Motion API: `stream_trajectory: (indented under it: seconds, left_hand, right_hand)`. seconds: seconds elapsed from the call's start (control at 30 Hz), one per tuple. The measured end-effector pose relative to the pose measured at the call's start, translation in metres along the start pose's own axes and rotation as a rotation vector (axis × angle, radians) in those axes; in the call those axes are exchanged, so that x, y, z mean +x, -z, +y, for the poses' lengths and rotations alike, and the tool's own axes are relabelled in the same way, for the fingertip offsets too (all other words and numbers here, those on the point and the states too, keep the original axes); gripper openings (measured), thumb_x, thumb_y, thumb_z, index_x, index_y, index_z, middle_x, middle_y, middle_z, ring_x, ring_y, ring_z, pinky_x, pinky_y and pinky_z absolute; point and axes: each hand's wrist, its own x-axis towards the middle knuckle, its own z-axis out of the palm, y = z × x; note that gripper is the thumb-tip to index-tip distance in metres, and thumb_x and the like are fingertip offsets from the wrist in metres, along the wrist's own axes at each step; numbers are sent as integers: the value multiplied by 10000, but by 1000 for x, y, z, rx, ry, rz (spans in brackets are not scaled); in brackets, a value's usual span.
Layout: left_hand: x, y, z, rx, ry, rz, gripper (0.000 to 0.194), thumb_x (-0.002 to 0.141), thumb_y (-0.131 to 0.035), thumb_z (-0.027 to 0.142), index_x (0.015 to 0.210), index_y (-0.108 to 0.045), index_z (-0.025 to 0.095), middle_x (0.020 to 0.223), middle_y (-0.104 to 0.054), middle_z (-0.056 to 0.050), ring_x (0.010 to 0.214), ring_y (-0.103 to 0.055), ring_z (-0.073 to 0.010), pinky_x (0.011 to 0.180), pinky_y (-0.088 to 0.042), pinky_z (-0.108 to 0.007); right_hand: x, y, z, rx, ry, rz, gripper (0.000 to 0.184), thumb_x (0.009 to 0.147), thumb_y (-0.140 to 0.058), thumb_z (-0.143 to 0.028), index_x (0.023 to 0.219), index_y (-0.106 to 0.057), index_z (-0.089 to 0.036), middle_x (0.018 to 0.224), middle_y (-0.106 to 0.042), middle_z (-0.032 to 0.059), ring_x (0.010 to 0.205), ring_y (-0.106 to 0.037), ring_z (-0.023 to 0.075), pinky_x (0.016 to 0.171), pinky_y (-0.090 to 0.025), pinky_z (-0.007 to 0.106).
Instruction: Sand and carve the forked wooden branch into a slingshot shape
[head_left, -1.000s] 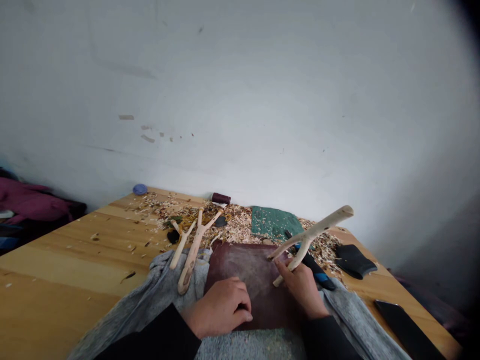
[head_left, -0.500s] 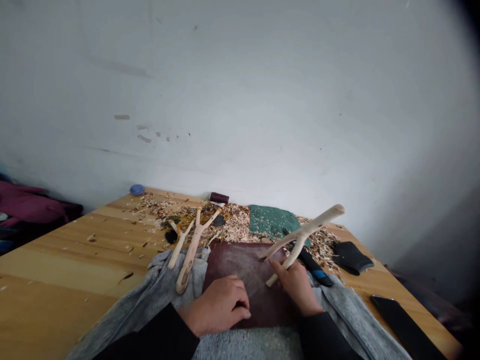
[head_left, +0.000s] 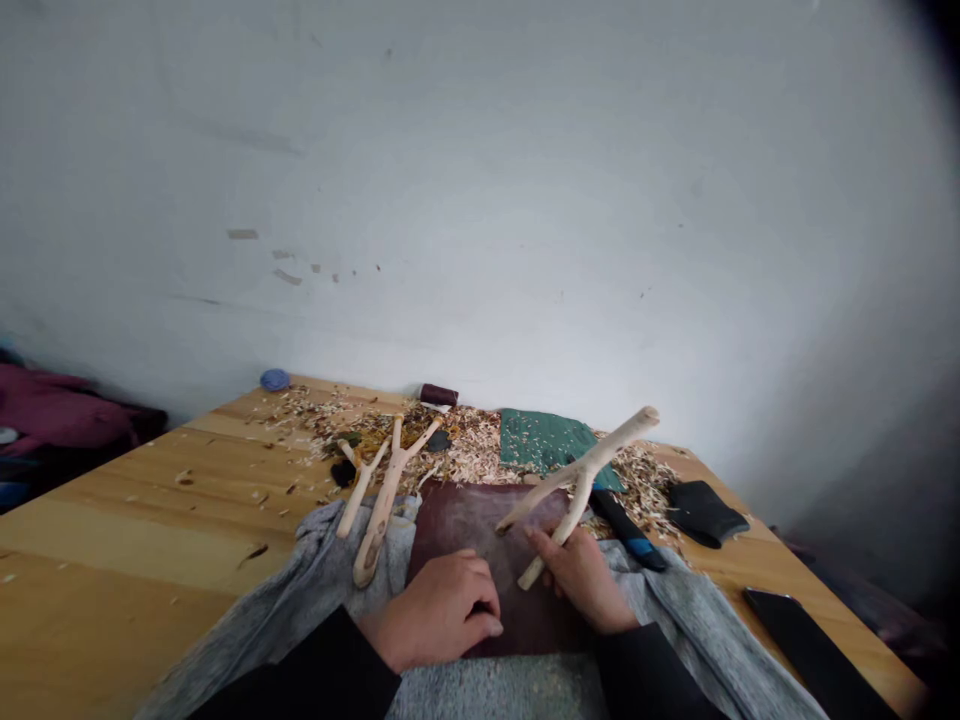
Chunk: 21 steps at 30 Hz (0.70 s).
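Observation:
In the head view, my right hand (head_left: 581,575) is closed around one prong of a peeled forked stick (head_left: 592,465). The thick end points up and to the right, and the other prong's tip is over a dark red sheet of sandpaper (head_left: 480,510) with pale dust on it. My left hand (head_left: 442,608) rests on the sheet's lower left, fingers loosely bent, thumb apart, with nothing between them. Left of the sheet, a large peeled forked stick (head_left: 386,510) and a smaller forked stick (head_left: 361,495) lie partly on grey cloth (head_left: 510,690).
Wood shavings (head_left: 472,445) cover the table's back, around a green sheet (head_left: 540,438). A black and blue tool handle (head_left: 630,535), black pouch-like item (head_left: 705,512) and dark phone (head_left: 810,645) lie right. A dark roll (head_left: 437,395) and blue round item (head_left: 274,380) sit near the wall.
My right hand has drawn the forked stick left and slightly nearer over the sandpaper. My left hand has stayed in place.

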Motion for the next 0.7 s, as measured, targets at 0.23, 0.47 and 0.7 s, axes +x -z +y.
stream_trajectory:
  seconds: [0.23,0.47,0.7]
  left_hand:
    - [0,0,0,-7,-3,8,21,794,-716,235,802,-727,220,822,-693,13,836,-607,-155,751,-417,-254]
    - [0,0,0,-4,7,-2,51,809,-693,232,840,-734,233,856,-698,9,883,-610,-172,786,-433,-270]
    - [0,2,2,-13,-6,9,19,791,-724,234,795,-729,216,815,-691,14,839,-608,-156,756,-427,-253]
  right_hand:
    - [8,15,6,-42,11,150,382,812,-533,-483,544,-411,-240,431,-488,-19,423,-514,134,425,-360,224]
    - [-10,-14,-6,133,62,-243,399,787,-549,-580,637,-442,-226,394,-480,-62,296,-387,82,308,-242,189]
    - [10,17,6,-70,-10,162,372,827,-521,-465,547,-454,-229,433,-506,-13,429,-518,134,445,-370,230]
